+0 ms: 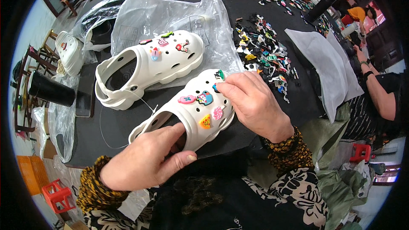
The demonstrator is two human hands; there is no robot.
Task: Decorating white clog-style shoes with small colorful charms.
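Note:
A white clog (pixel 187 119) lies in front of me with colourful charms on its upper, among them a pizza slice (pixel 205 122), a pink swirl (pixel 217 113) and a pink oblong charm (pixel 186 99). The fingers of my left hand (pixel 142 159) reach into its foot opening, with the thumb outside, so the hand grips the clog; the fingertips are hidden inside. At the toe, the fingers of my right hand (pixel 257 104) pinch a small blue charm (pixel 215 87) against the upper, beside a green charm (pixel 219 75). A second white clog (pixel 142 64) with charms rests just beyond, joined by a thin cord.
Under the far clog lies a clear plastic bag (pixel 166 10). Piles of loose charms (pixel 262 47) cover the black table's far side and right. A black cylinder (pixel 51 87) juts in at left, near another white clog (pixel 70 55). People work at right, near a white sheet (pixel 317 64).

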